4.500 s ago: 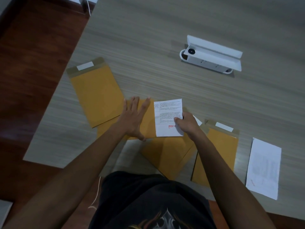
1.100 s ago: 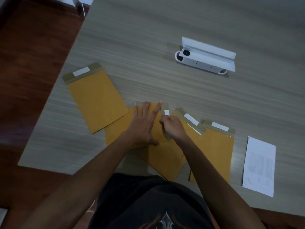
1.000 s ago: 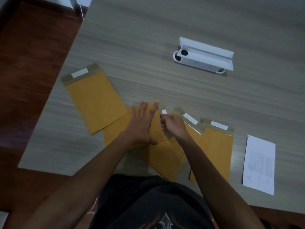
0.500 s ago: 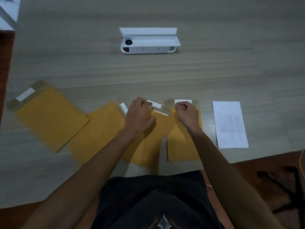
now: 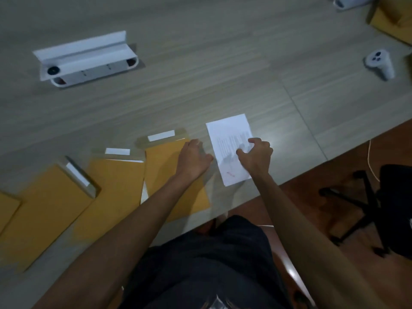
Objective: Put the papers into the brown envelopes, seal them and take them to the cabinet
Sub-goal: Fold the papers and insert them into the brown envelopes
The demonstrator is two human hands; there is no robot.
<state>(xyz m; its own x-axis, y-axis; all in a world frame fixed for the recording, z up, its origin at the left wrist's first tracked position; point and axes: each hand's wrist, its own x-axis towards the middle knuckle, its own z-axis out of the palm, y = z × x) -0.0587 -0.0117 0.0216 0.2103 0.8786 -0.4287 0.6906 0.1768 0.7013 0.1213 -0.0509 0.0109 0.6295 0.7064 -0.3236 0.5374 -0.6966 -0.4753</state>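
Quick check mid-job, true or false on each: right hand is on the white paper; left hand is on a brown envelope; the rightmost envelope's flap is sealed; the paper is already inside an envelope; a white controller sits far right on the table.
1. The right hand is on the white paper. True.
2. The left hand rests on the brown envelope. True.
3. That envelope's flap is sealed. False: it lies open, white strip showing.
4. The paper is inside an envelope. False: it lies on the table.
5. A white controller sits far right. True.
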